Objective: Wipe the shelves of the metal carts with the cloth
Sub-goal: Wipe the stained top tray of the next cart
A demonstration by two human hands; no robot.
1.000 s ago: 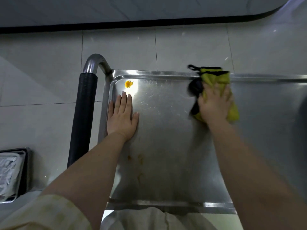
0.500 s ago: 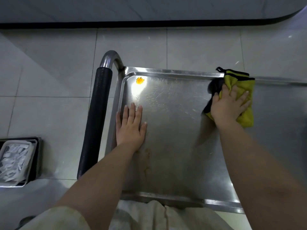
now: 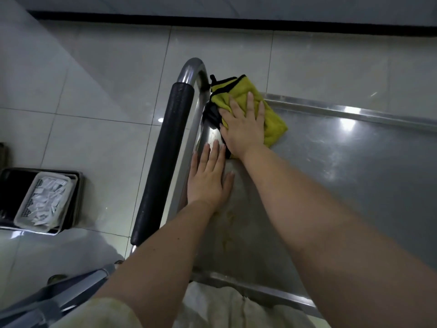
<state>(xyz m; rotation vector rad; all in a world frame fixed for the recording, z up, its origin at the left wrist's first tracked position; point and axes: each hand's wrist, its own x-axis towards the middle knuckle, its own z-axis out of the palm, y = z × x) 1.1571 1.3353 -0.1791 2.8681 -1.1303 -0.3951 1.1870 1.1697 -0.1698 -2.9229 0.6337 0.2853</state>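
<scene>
Mid-wipe: right hand (image 3: 243,129), fingers straight, presses the cloth (image 3: 274,121) into the shelf (image 3: 354,181) corner by the handle (image 3: 165,162). Left hand (image 3: 208,183) rests flat, empty, beside the handle; next, likely a sweep away from it

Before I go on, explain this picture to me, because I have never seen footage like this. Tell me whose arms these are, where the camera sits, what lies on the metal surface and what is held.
There is no machine here. A person wears a camera on the head, so the single picture looks down along their own two bare arms. The left hand lies flat on the steel shelf of a cart, beside its black padded handle. The right hand presses a yellow cloth with black edging into the shelf's far left corner. Its fingers are straight, so nothing is gripped. Brownish stains mark the shelf near the left wrist. On the tiled floor to the left stands a white basket holding white packets.
</scene>
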